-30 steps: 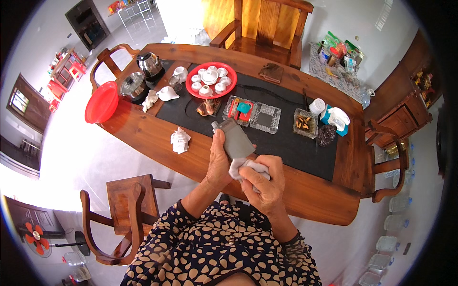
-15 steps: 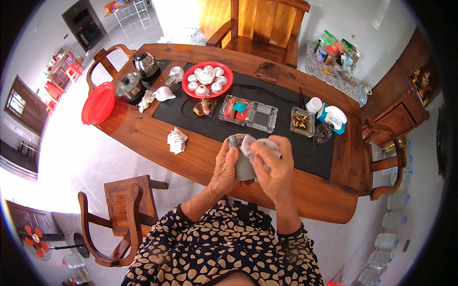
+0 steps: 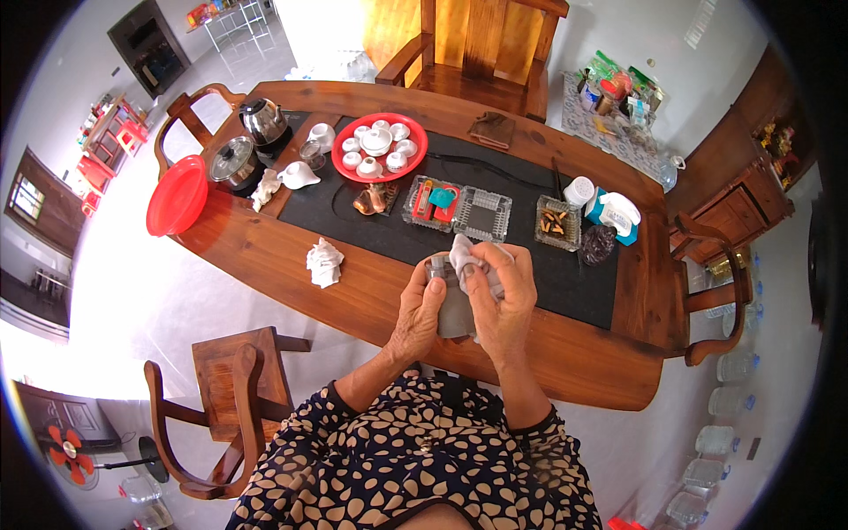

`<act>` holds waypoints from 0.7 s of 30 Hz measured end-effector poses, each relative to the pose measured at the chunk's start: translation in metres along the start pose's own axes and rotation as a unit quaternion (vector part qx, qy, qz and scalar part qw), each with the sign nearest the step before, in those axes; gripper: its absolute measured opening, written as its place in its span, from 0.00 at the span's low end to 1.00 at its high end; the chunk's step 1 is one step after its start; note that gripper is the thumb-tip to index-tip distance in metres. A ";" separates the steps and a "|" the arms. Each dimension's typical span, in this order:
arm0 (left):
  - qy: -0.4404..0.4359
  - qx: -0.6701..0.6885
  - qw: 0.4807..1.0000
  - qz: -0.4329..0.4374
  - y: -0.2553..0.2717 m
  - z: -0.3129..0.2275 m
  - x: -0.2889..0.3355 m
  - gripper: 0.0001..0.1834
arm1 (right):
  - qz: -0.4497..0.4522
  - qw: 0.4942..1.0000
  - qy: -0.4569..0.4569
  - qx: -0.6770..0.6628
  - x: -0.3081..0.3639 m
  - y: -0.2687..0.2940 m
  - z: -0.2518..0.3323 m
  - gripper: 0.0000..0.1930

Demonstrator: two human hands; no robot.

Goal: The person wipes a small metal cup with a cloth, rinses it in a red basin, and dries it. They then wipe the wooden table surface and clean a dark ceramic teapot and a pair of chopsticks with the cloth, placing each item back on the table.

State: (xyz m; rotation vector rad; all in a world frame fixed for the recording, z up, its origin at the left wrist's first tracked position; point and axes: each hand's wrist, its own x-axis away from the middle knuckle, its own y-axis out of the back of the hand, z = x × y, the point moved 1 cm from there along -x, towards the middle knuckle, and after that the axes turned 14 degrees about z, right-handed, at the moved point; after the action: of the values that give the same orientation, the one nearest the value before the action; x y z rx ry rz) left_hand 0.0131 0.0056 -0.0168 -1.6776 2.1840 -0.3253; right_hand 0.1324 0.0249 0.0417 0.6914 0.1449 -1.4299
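Observation:
My left hand [image 3: 419, 307] is closed round the side of a grey, smooth-sided container [image 3: 455, 316] with a shiny, see-through-looking top part; its exact kind I cannot make out. My right hand [image 3: 505, 300] grips a crumpled whitish cloth [image 3: 484, 263] and presses it against the container's upper edge. Both hands hang over the near side of the wooden table [image 3: 565, 362]. Just beyond them sits a clear plastic box [image 3: 484, 215], its lid open, with red and teal items in one half.
A red tray [image 3: 415, 132] of white teacups, a kettle [image 3: 261, 119], a pot [image 3: 232, 163] and a red basin [image 3: 177, 196] stand toward the left. Crumpled tissue [image 3: 324, 262] lies nearer. An ashtray [image 3: 558, 237] and tissue pack [image 3: 616, 212] are right. Wooden chairs [image 3: 216, 375] surround the table.
My right hand and the cloth have shifted slightly on the container, and the cloth now stands up a little higher at its top edge. The left hand keeps its hold.

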 end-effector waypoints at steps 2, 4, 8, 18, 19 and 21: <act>-0.019 0.008 1.000 0.002 0.001 0.001 -0.001 0.24 | -0.004 0.995 -0.059 -0.083 0.001 -0.004 -0.008 0.12; -0.047 0.001 0.999 -0.005 0.003 0.003 -0.003 0.24 | 0.014 0.991 -0.077 -0.108 0.005 -0.006 -0.011 0.12; 0.010 0.196 0.981 -0.015 0.019 -0.002 -0.009 0.20 | 0.091 0.993 -0.009 -0.073 0.024 -0.004 -0.005 0.15; 0.025 0.105 0.994 0.008 0.018 -0.001 -0.006 0.30 | -0.002 0.989 -0.048 -0.137 0.002 -0.017 -0.016 0.10; 0.029 0.097 0.995 0.010 0.017 -0.002 -0.007 0.30 | -0.008 0.985 -0.079 -0.150 0.001 -0.018 -0.021 0.10; 0.038 0.108 0.993 0.007 0.016 -0.002 -0.007 0.30 | -0.013 0.965 -0.137 -0.224 -0.001 -0.021 -0.030 0.09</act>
State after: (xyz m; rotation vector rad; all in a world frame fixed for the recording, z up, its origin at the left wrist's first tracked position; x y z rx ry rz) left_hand -0.0004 0.0162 -0.0200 -1.5546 2.1247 -0.6076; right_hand 0.1219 0.0419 0.0107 0.1185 0.2501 -1.4371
